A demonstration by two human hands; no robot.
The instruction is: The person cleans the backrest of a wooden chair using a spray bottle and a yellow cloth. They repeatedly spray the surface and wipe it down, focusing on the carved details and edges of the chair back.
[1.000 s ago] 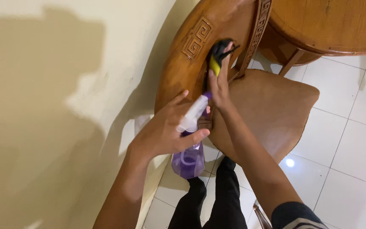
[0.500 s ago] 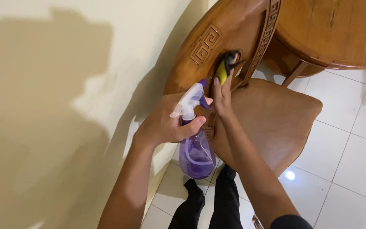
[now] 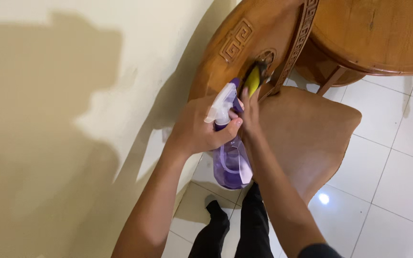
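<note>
Cream wall (image 3: 72,71) and pale floor tiles (image 3: 388,181) framed a carved wooden chair (image 3: 244,48) that stood against the wall, its backrest just ahead of both hands and its tan seat (image 3: 307,134) spreading out to the right of them; a round wooden tabletop (image 3: 374,33) sat beyond the right hand, near the chair's back. The left hand (image 3: 197,131) was closed around the neck of a purple spray bottle (image 3: 230,162), one finger curled by the white trigger head (image 3: 222,102), the nozzle aimed toward the backrest. The right hand (image 3: 250,114) lay just beside it, touching or nearly so, fingers pressing a yellow-and-black sponge (image 3: 254,79) against the backrest's carved centre. The trouble I would have expected came from that crowding: with the nozzle so close to the right hand, a squeeze would likely have wet the fingers and the sponge rather than the wood, or sent mist past the chair onto the wall. Liquid pooling in the carved grooves could have dulled or marked the finish if it was not wiped out. The bottle hung tilted over the seat's edge, so any drip would have landed on the seat or on the tiles by the person's dark trouser legs (image 3: 244,224), leaving them slippery. The sponge was pinned by fingertips alone and might have slid down behind the seat.
</note>
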